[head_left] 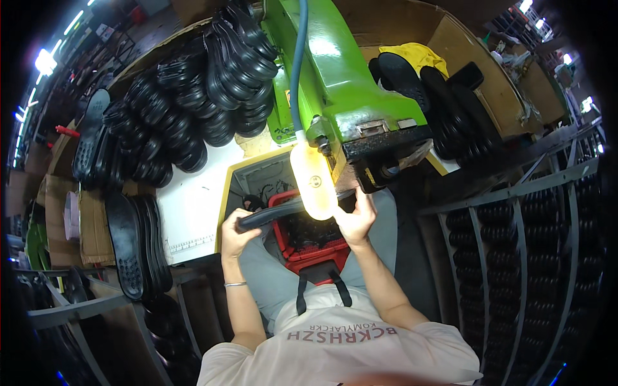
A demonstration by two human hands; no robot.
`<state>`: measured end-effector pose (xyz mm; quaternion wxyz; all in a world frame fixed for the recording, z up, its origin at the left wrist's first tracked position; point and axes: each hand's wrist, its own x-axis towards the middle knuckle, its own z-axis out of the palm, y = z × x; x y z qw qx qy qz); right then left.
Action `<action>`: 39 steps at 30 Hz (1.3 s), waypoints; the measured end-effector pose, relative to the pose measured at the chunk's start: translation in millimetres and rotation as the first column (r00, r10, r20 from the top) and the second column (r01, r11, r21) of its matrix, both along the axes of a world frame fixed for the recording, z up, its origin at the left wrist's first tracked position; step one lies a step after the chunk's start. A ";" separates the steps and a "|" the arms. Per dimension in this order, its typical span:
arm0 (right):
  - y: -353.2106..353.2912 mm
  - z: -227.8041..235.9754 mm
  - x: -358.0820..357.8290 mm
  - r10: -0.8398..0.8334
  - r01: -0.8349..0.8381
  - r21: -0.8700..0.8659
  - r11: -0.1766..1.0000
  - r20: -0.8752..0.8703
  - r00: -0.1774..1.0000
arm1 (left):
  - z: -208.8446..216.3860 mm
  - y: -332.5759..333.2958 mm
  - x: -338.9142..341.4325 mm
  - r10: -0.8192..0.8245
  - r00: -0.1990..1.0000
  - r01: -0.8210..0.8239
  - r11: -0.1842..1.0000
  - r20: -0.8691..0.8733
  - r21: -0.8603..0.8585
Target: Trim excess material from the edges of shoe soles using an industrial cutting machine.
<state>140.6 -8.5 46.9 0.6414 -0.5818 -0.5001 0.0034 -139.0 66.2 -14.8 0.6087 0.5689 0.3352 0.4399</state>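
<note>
Between my two hands I hold a black shoe sole (273, 213) on its edge, under the head of a green machine (351, 77). My left hand (239, 233) is closed round the sole's left end, thumb along its side. My right hand (356, 220) grips near the other end, right below the machine's dark working head (383, 161). A glowing lamp (313, 183) hangs in front and hides the middle of the sole. A red bin (309, 257) with black scraps sits between my legs, below the sole.
Black soles (193, 96) are piled on the white table (193, 222) to the left. More soles (138, 248) stand at its left edge. A cardboard box (463, 64) at the right holds soles and a yellow cloth (418, 58). Metal racks (515, 257) full of soles flank me.
</note>
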 end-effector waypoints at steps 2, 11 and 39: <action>-0.9 0.7 -3.2 -0.043 0.044 -0.002 0.999 0.144 0.989 | 16.5 7.8 21.5 0.028 0.862 0.095 0.972 -0.506 0.215; -3.1 -22.7 9.3 -0.062 0.054 0.038 0.998 0.284 0.957 | 29.3 -20.4 151.1 0.269 0.933 -0.117 0.855 -0.239 0.505; -55.2 -61.2 110.5 -0.128 0.034 -0.227 0.973 -0.416 0.900 | 65.8 -20.7 149.1 0.098 0.987 -0.128 0.961 0.130 0.245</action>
